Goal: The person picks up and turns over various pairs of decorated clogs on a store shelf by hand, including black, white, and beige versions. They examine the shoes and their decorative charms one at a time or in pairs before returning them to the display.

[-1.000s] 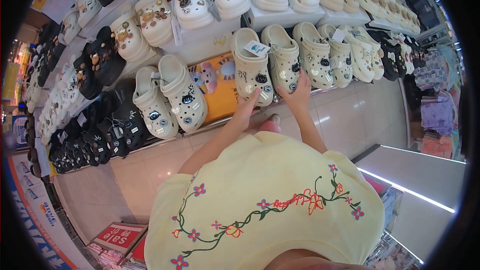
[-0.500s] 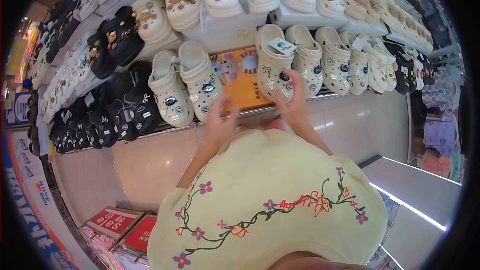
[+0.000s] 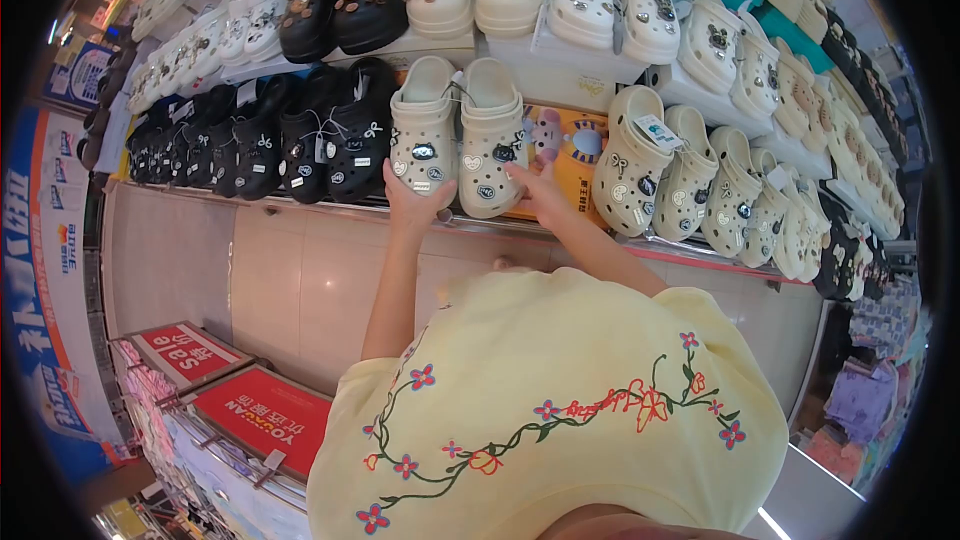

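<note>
A pair of cream clogs stands side by side on the front shelf, toes toward me, with dark and silver charms on them. My left hand (image 3: 418, 204) is closed around the toe of the left clog (image 3: 424, 130), thumb on the inner side and fingers on the outer. Against the outer side of the right clog (image 3: 490, 150), my right hand (image 3: 538, 194) holds with its fingers near the toe; part of its grip is hidden. A thin tie joins the two clogs near their heels.
Black clogs (image 3: 357, 135) stand close on the left. To the right lie an orange printed box (image 3: 572, 152) and more cream clogs (image 3: 630, 165). White clogs (image 3: 583, 0) fill the row behind. A metal shelf edge (image 3: 540, 230) runs in front; red sale signs (image 3: 265, 410) stand lower left.
My view has swung left, so the shelf appears farther right. My hands, apart and off the left pair before, now hold that cream pair at the toes; my right hand left the right-hand clogs.
</note>
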`<state>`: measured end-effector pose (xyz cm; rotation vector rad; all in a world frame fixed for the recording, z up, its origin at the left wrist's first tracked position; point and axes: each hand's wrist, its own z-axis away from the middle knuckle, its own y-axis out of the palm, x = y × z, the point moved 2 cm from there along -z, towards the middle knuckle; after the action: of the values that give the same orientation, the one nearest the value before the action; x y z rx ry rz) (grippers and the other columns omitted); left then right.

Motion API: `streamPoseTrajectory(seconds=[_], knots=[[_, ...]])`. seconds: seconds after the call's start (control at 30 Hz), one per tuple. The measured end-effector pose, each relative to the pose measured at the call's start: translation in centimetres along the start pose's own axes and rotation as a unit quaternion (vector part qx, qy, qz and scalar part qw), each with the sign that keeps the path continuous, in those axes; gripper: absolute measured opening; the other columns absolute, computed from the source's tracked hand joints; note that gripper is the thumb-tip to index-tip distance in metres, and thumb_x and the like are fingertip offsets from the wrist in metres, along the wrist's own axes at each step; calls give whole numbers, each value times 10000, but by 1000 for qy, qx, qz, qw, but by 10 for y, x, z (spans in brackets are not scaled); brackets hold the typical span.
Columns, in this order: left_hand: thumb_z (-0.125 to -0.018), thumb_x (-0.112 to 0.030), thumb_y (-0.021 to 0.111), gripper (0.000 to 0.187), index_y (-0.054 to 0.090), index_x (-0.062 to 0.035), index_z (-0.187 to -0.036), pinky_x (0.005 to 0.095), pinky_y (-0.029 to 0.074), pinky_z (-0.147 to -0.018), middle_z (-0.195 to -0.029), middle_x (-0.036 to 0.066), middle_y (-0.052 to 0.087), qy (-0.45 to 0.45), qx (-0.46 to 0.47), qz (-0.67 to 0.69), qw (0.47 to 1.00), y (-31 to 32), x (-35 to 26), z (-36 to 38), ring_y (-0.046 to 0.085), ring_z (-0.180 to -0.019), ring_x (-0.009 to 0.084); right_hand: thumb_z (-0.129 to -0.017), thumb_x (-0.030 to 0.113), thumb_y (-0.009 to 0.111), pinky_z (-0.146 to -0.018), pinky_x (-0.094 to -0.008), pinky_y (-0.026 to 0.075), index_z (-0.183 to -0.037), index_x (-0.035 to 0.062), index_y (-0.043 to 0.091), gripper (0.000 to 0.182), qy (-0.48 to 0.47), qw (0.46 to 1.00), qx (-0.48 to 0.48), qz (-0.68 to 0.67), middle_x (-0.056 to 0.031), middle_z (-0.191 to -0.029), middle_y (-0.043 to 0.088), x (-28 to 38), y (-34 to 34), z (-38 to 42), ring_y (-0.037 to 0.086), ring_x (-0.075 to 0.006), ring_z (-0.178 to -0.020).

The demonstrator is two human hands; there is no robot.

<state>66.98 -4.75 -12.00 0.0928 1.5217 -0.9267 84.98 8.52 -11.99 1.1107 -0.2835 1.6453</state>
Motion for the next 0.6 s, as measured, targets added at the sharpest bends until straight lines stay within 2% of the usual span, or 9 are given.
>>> streamPoseTrajectory(seconds=[0.03, 0.07, 0.13, 0.23, 0.3, 0.37, 0.47, 0.53, 0.6], knots=[[-527, -331, 839, 1226, 46, -3, -1403, 430, 328, -1006, -1326, 289, 268, -12, -1, 0, 1000, 1, -4, 1, 327, -1219, 389, -763, 195, 705, -821, -450, 495, -1288, 65, 360, 642, 26, 999, -16, -24, -101, -1167, 541, 0, 0, 2, 570, -270, -1035], [-522, -326, 839, 1215, 62, -44, -1412, 437, 342, -997, -1325, 288, 269, -42, -3, -4, 999, 0, -7, 5, 340, -1209, 389, -774, 192, 692, -816, -462, 499, -1289, 76, 355, 627, 32, 998, 19, -44, -100, -1177, 532, 1, 2, 3, 560, -269, -1051], [-519, -324, 838, 1204, 78, -51, -1412, 434, 356, -987, -1316, 282, 288, -63, -10, -6, 998, 1, -8, 8, 365, -1190, 380, -795, 185, 666, -804, -484, 505, -1290, 97, 345, 597, 42, 991, 88, -87, -98, -1196, 513, 2, 4, 8, 541, -267, -1082], [-525, -318, 830, 1166, 114, -56, -1407, 428, 374, -970, -1277, 269, 337, -80, -8, 41, 996, 2, -27, 16, 403, -1156, 367, -816, 238, 650, -805, -416, 499, -1252, 84, 331, 562, 34, 988, 105, -112, -83, -1204, 499, -2, 1, 12, 567, -242, -1032], [-533, -312, 824, 1131, 143, -57, -1399, 422, 384, -958, -1246, 258, 365, -47, 1, 58, 997, 6, -31, 16, 426, -1131, 357, -816, 241, 647, -810, -420, 492, -1236, 81, 356, 536, 29, 992, 47, -117, -77, -1180, 518, -5, -4, 21, 564, -235, -1036], [-540, -305, 818, 1094, 173, -58, -1389, 414, 392, -947, -1218, 248, 383, 25, 9, 45, 999, 15, -23, 12, 446, -1106, 347, -818, 245, 643, -821, -427, 481, -1219, 78, 377, 508, 32, 991, -2, -128, -78, -1160, 532, -12, -12, 27, 553, -233, -1050], [-530, -275, 846, 1038, 257, 34, -1327, 376, 452, -881, -1196, 229, 505, 86, 9, 14, 996, 34, -40, 21, 541, -1057, 267, -826, 254, 632, -853, -432, 458, -1204, 74, 404, 476, 32, 986, -64, -150, -84, -1147, 542, -19, -36, 32, 529, -233, -1085], [-540, -291, 838, 1037, 250, 35, -1329, 385, 436, -899, -1195, 238, 488, 70, 14, 5, 997, 48, -46, 33, 525, -1066, 287, -834, 266, 622, -880, -422, 440, -1211, 77, 420, 468, 16, 981, -107, -159, -81, -1149, 544, -12, -48, 40, 518, -231, -1101], [-567, -329, 819, 1043, 221, 40, -1338, 419, 387, -941, -1210, 267, 427, 38, 27, -7, 999, 57, -56, 49, 460, -1111, 338, -842, 270, 613, -904, -399, 423, -1225, 82, 430, 464, -31, 980, -62, -189, -65, -1167, 533, -14, -62, 39, 513, -219, -1099]])
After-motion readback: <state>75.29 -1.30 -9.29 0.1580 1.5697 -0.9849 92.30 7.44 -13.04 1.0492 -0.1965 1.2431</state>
